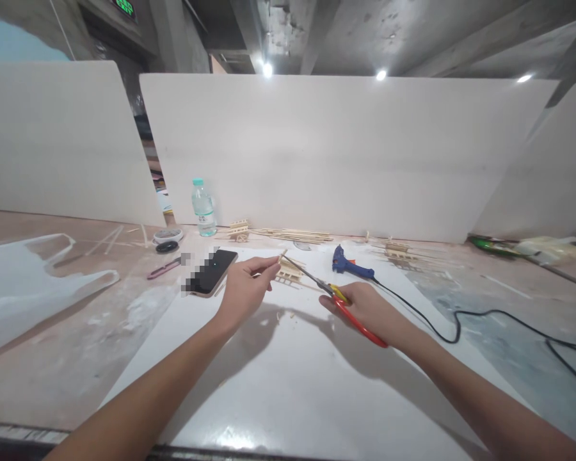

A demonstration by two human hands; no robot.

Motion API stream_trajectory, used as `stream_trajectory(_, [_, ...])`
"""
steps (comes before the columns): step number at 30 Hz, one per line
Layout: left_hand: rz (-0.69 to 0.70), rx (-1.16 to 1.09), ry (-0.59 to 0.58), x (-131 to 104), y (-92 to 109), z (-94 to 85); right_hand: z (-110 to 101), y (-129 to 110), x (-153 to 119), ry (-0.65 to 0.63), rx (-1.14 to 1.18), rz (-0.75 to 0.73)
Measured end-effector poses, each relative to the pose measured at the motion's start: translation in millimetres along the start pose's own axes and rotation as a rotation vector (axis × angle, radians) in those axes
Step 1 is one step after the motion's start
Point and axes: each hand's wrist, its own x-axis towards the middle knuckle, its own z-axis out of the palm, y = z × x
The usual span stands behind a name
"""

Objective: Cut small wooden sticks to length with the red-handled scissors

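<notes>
1. The left hand (246, 286) pinches a thin wooden stick (282, 257) between its fingertips, holding it up above the white sheet (278, 384) that covers the middle of the table.
2. The right hand (372, 312) is closed through the red handles of the scissors (338, 299); the blades point up and left, and their tips meet the stick just right of the left hand's fingertips.
3. Taking the white sheet as landmark: a phone (212, 272) lies on its far left corner, just beside the left hand.
4. A small stick frame (288, 272) sits on the sheet's far part, directly behind the scissor blades.
5. The blue glue gun (351, 262) rests near the sheet's far right edge; its black cable (461, 317) trails off the sheet to the right, close past the right wrist.
6. A water bottle (204, 207) stands beyond the sheet's far left corner, against the white partition (345, 153).
7. The near half of the sheet, under both forearms, lies bare up to the table's front edge.
</notes>
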Motion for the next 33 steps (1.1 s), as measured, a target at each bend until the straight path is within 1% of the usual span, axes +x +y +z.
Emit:
stream_trajectory(4, [0.061, 0.091, -0.009, -1.1, -0.4, -0.9, 11.3, 6.2, 0.0, -0.058, 0.150, 0.047])
stream_trajectory(7, [0.125, 0.139, -0.028, -5.2, 0.5, 2.8, 15.8, 12.7, -1.7, -0.073, 0.199, 0.058])
stream_trajectory(10, [0.161, 0.158, -0.053, -9.2, 0.4, 7.4, 16.5, 16.0, -4.3, -0.071, 0.208, 0.035])
stream_trajectory(16, [0.264, 0.207, -0.083, -16.4, 1.2, 12.4, 17.3, 14.4, -8.6, -0.074, 0.236, 0.008])
stream_trajectory(20, [0.316, 0.241, -0.108, -21.4, 3.8, 15.0, 21.9, 15.8, -8.4, -0.044, 0.188, 0.004])
stream_trajectory(23, [0.339, 0.255, -0.126, -24.4, 4.4, 17.0, 23.6, 15.7, -8.7, -0.006, 0.169, -0.025])
stream_trajectory(26, [0.337, 0.242, -0.137, -25.7, 4.9, 18.5, 23.4, 13.5, -9.8, 0.027, 0.186, -0.064])
stream_trajectory(28, [0.299, 0.220, -0.136, -25.5, 5.7, 19.3, 23.2, 11.9, -10.2, 0.050, 0.189, -0.061])
stream_trajectory(33, [0.069, 0.095, -0.124, -23.8, 7.4, 21.6, 22.9, 9.1, -11.8, 0.124, 0.151, -0.019])
